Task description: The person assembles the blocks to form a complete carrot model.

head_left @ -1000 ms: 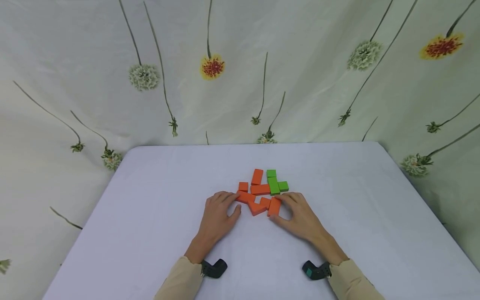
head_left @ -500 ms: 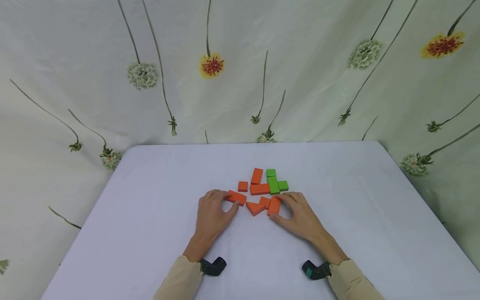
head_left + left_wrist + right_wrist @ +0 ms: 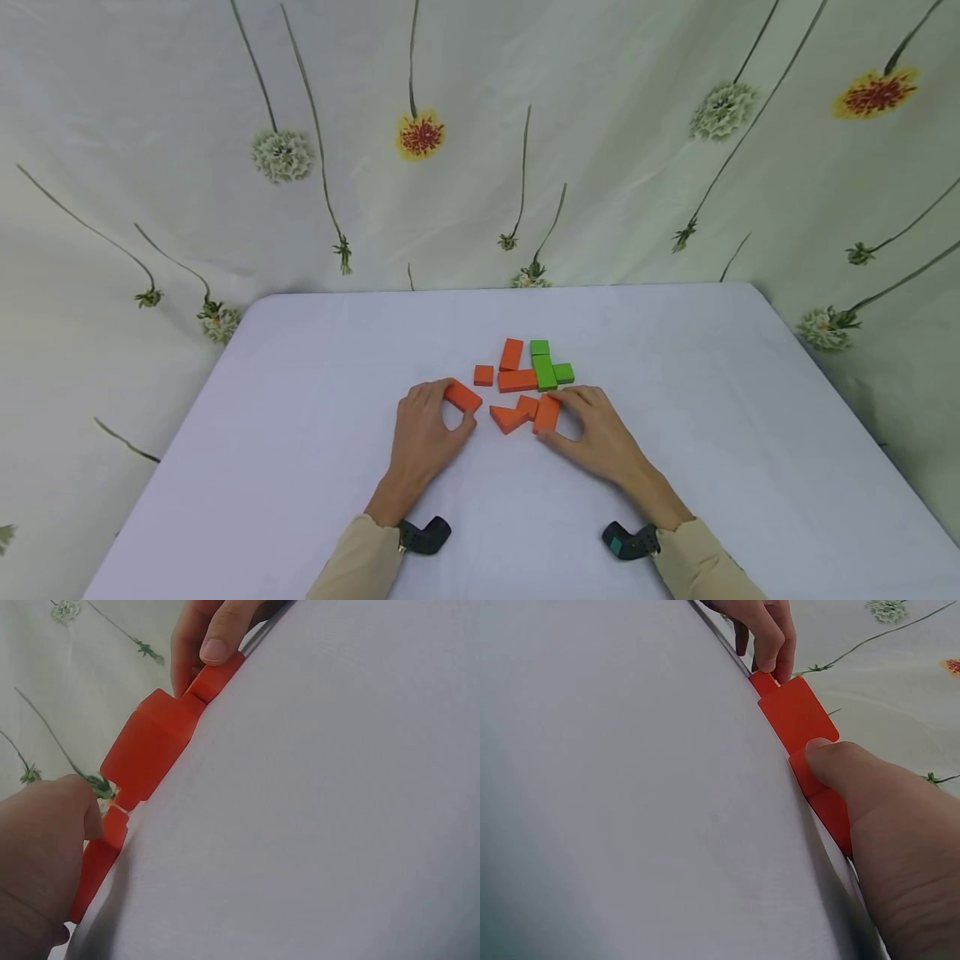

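Observation:
My left hand [image 3: 429, 425] pinches an orange rectangular block [image 3: 462, 396] between thumb and fingers, at the left of the group of blocks. My right hand [image 3: 596, 429] holds another orange rectangular block [image 3: 547, 413], thumb at its near end and fingers at its far end. Between the hands lie an orange triangular block [image 3: 508, 419] and a small orange block [image 3: 528, 406], close against the right-hand block. In the left wrist view the thumb of the left hand [image 3: 45, 855] lies along its block [image 3: 101, 862]. The right thumb [image 3: 832, 761] presses its block in the right wrist view.
Behind the hands lie a small orange cube [image 3: 483, 375], an upright-lying orange block [image 3: 512, 354] and a crosswise orange block [image 3: 517, 381]. Several green blocks [image 3: 544, 372] adjoin them on the right. A white tabletop [image 3: 300, 400] carries everything; a flowered cloth [image 3: 465, 200] hangs behind.
My left hand has taken hold of the orange block, drawn it left away from the small cube and triangular block, and turned it further clockwise. The right hand has stayed in place.

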